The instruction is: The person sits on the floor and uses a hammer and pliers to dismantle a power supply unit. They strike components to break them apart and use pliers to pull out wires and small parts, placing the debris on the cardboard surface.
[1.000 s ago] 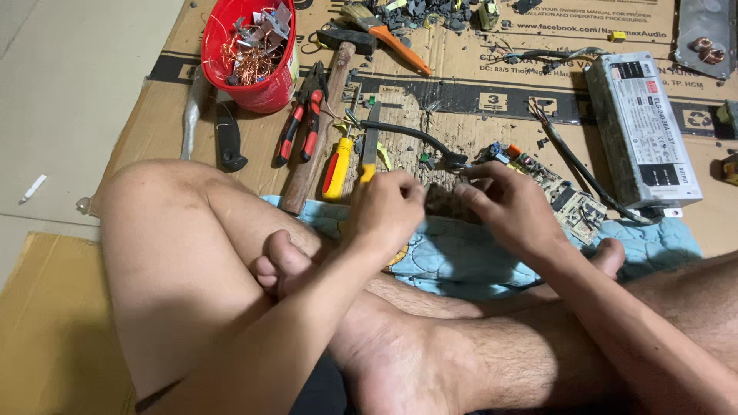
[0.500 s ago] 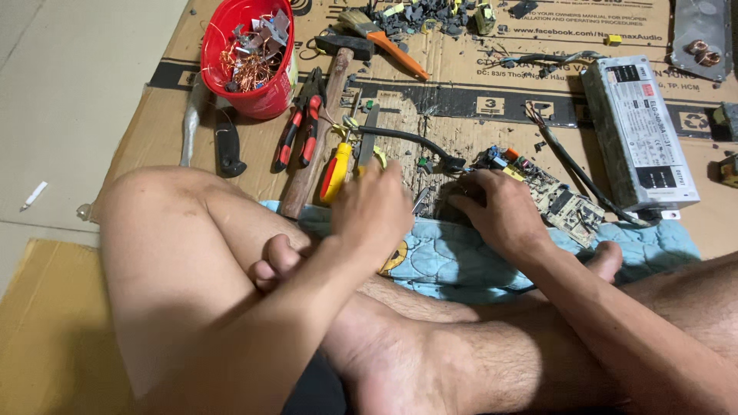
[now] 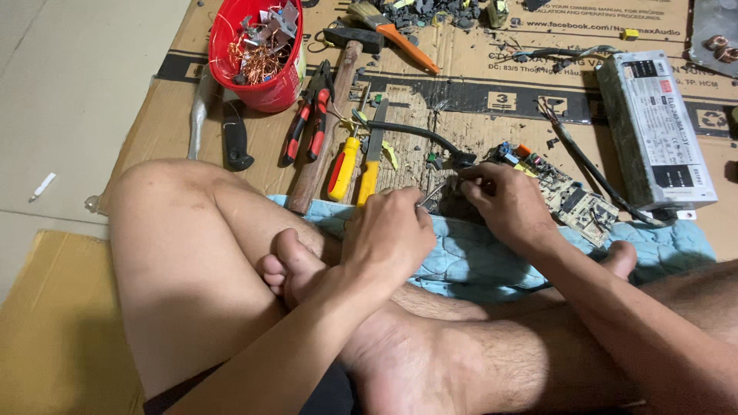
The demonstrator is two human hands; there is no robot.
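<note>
Both hands have shifted right. Left hand point(image 3: 388, 234) is pinching a thin metal tool point(image 3: 432, 194); right hand point(image 3: 503, 201) is gripping the circuit board point(image 3: 565, 196).

A green circuit board point(image 3: 573, 201) crowded with components (some orange and blue) lies flat, angled, by the blue cloth's point(image 3: 492, 257) far edge.

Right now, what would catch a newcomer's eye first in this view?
Probably the two hands at centre: the left hand pinches a thin metal tool toward the circuit board, which the right hand steadies. Next, the red bucket of copper wire scrap at top left, and the grey metal power unit at right.
</note>
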